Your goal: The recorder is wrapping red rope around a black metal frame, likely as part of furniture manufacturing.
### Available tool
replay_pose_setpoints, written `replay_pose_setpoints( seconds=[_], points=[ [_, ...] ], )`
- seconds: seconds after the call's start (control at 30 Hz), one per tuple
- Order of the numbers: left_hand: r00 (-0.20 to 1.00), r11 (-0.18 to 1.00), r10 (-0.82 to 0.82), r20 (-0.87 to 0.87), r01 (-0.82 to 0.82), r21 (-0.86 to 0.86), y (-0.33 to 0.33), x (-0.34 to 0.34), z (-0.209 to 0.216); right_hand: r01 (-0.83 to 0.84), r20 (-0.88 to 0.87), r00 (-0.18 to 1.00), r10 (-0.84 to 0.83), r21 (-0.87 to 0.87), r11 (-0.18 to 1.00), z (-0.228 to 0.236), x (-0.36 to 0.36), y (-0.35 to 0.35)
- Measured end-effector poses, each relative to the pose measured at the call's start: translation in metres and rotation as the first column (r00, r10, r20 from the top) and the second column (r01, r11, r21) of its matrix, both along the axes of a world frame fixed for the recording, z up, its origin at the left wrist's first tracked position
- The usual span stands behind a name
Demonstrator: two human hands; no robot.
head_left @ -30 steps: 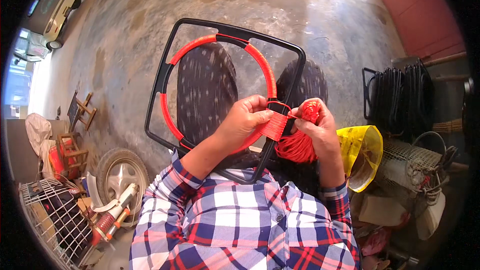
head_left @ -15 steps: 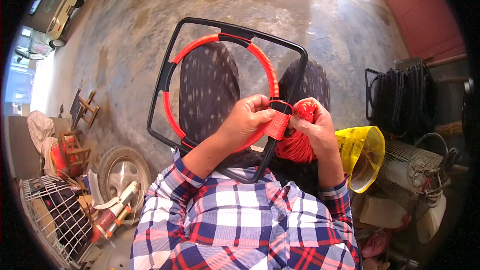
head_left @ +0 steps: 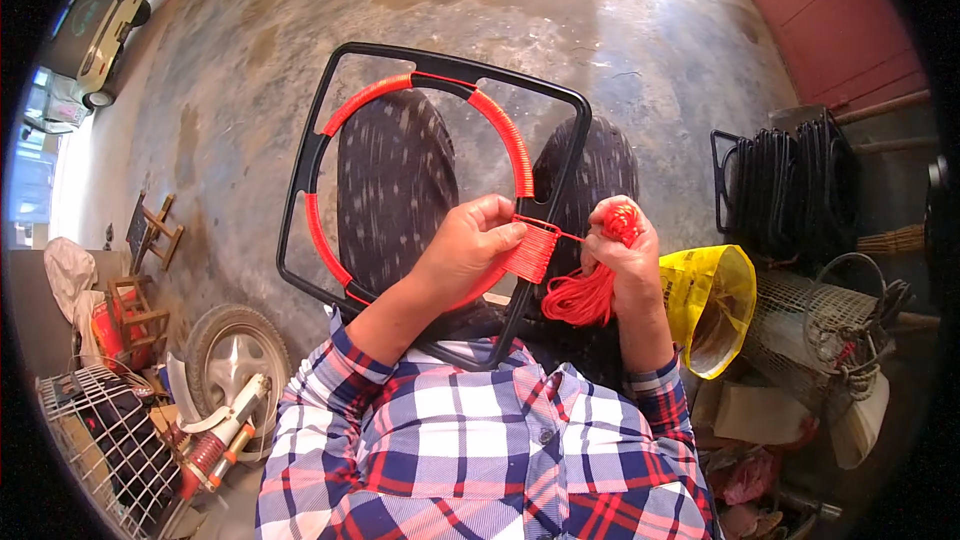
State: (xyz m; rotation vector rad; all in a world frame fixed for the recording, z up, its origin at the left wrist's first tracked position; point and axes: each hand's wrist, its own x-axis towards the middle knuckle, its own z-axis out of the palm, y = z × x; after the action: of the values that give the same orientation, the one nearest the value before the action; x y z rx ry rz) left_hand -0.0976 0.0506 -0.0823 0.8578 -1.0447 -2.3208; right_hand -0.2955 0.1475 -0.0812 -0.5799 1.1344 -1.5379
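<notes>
Across my lap lies a black square frame [head_left: 308, 155] with a round ring inside it. Red cord wrapping [head_left: 507, 130] covers stretches of the ring. My left hand [head_left: 466, 248] pinches the frame's right side, thumb pressed on a wide band of red windings [head_left: 532, 249]. To its right, my right hand [head_left: 625, 240] is closed around a bundle of red cord [head_left: 583, 297], whose loops hang below the fingers. A short strand runs taut from the windings to the right hand.
Several stacked black frames [head_left: 790, 180] stand at the right, near a yellow bag [head_left: 708, 305] and a wire mesh roll [head_left: 795, 320]. A wheel [head_left: 238, 360], a white wire rack [head_left: 110, 430] and a small wooden stool [head_left: 160, 230] are at the left.
My right hand has drawn slightly away from the windings, pulling the cord loop at the frame tight. The hanging cord bundle has swung left. The whole view has shifted a little.
</notes>
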Motion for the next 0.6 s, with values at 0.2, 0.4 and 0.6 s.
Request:
replay_pose_setpoints(
  seconds=[0.2,0.4,0.6],
  points=[
    [0.996,0.998,-0.022,0.09,0.027,-0.053,0.0,0.0,0.001,0.026,0.048,0.999,-0.025,-0.028,0.999,0.002,0.005,0.004],
    [0.996,0.999,-0.039,0.08,0.039,0.001,-0.002,-0.001,-0.003,0.044,0.042,0.998,-0.041,-0.069,0.997,0.01,0.021,0.006],
    [1.0,0.998,-0.014,-0.024,0.015,0.057,0.001,-0.004,0.0,0.068,0.072,0.995,-0.064,-0.054,0.996,0.004,-0.008,0.007]
  ],
)
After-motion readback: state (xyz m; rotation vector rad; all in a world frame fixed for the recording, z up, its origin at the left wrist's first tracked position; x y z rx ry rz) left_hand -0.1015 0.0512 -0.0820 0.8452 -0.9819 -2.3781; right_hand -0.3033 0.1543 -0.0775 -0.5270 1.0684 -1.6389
